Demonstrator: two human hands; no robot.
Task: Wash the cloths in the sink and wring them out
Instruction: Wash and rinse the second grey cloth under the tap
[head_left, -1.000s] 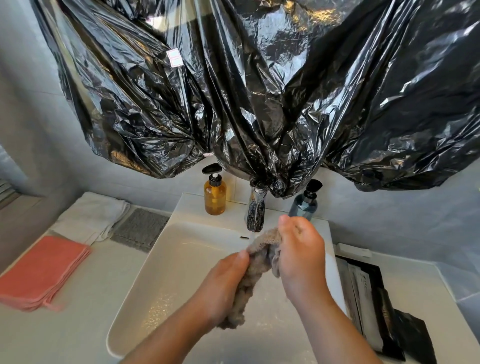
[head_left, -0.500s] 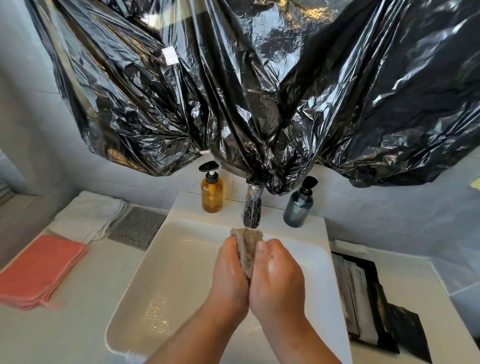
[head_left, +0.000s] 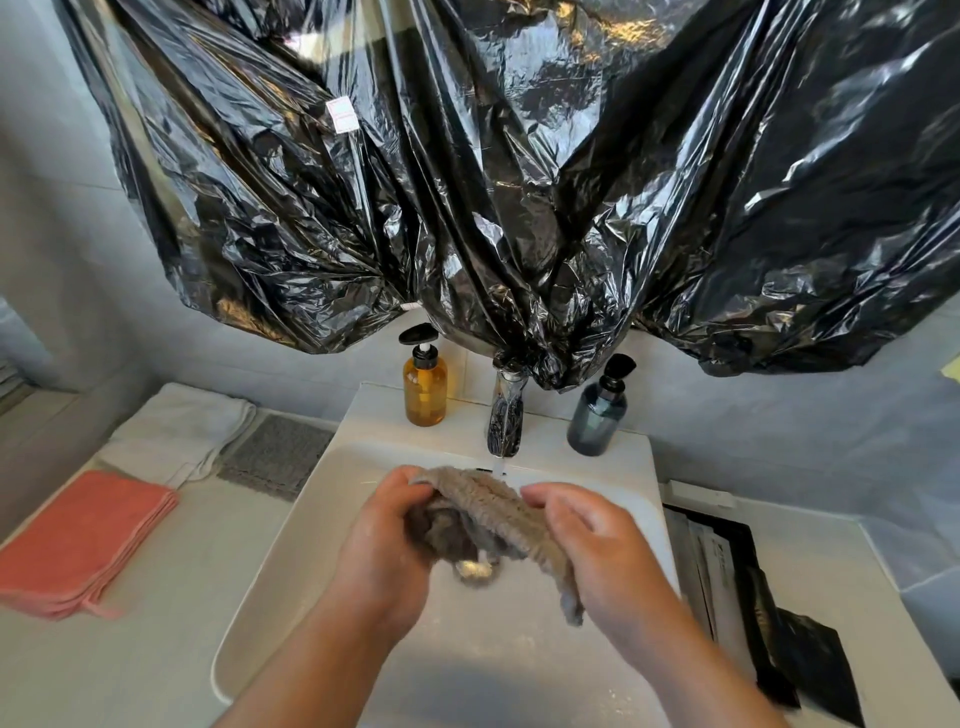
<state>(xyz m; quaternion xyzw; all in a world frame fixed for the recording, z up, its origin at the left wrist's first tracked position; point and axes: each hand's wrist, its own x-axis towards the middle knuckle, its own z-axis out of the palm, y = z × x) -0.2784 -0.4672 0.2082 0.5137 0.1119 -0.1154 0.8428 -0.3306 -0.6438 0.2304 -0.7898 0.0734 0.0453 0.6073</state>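
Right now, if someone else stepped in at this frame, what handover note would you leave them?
Left hand: grips one bunched end of the grey cloth.
Right hand: fingers curled on the other end.
Where: the cloth is held spread over the sink, just in front of the tap, which is running.
Done: this cloth is in the wash; it is not twisted tight at this point.
Left: wring it out, then probably wash the pink cloths, which are stacked and folded on the counter to the left.

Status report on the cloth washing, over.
Left hand and right hand grip grey cloth over sink. Tap running just behind. Nothing blocking the hands.
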